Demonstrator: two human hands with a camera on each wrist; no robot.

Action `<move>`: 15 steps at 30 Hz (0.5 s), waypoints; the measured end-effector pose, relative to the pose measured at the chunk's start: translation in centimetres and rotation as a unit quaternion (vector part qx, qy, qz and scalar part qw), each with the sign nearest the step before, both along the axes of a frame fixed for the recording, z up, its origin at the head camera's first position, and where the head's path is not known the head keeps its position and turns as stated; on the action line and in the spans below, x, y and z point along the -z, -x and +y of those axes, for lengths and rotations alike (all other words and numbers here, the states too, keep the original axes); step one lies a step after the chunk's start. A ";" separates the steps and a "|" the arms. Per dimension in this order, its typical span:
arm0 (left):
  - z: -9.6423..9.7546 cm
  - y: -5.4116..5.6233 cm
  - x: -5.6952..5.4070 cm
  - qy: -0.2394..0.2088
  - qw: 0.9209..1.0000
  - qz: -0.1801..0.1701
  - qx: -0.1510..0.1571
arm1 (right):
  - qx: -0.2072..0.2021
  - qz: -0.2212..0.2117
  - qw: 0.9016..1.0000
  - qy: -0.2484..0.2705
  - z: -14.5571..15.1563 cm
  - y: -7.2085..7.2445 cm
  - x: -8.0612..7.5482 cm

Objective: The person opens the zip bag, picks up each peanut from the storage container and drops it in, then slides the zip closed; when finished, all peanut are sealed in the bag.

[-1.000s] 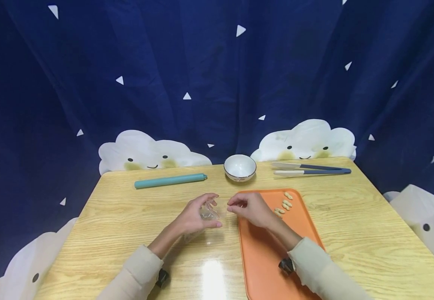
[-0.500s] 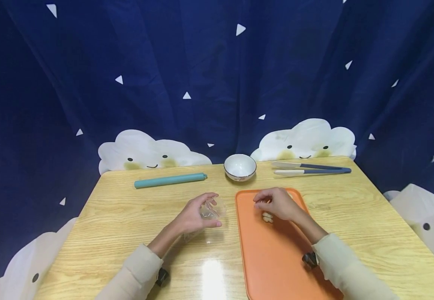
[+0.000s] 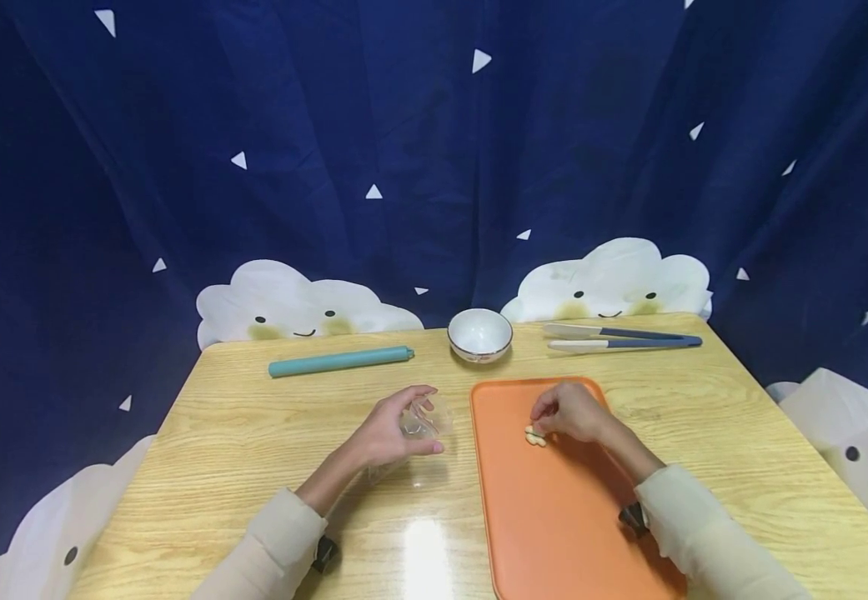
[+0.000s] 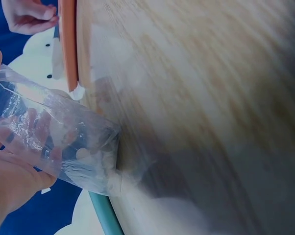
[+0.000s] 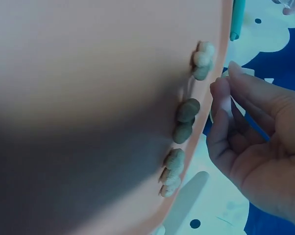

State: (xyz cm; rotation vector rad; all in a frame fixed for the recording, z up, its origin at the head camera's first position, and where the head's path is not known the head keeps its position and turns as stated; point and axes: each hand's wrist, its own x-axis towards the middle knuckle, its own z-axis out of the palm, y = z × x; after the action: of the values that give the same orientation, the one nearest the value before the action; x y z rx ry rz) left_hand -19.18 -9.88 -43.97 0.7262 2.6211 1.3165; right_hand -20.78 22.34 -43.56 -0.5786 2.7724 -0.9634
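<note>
On the left of the table, my left hand (image 3: 390,429) holds a clear plastic bag (image 3: 417,428), thumb and fingers spread around its upper part. In the left wrist view the bag (image 4: 84,147) is see-through and crinkled; pale shapes near its bottom are too blurred to tell. Over the orange tray (image 3: 534,517), my right hand (image 3: 572,412) is bent down close to peanuts (image 3: 534,435). The right wrist view shows several peanuts in their shells (image 5: 186,120) in a row near the tray's far rim. There the thumb and forefinger tips are close together, with nothing visible between them.
A white bowl (image 3: 480,335) stands at the back middle of the table. Behind the tray lies a pair of blue and white tongs (image 3: 629,342). At the back left lies a teal stick (image 3: 339,362). A dark blue curtain (image 3: 434,167) hangs behind the table.
My right hand has moved right, from beside the bag to over the tray, then down toward the peanuts. The left hand and bag have stayed in place.
</note>
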 end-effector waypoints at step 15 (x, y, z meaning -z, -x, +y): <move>0.0 -0.1 -0.2 0.005 1.000 -0.008 0.000 | 0.016 0.012 0.999 -0.046 -0.4 -0.2 0.6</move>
State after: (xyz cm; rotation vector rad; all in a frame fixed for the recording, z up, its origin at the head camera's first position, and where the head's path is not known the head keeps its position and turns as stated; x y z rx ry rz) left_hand -19.10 -9.88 -43.78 0.7105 2.6134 1.3030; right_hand -20.57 21.96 -44.20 -0.5383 2.8374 -0.8347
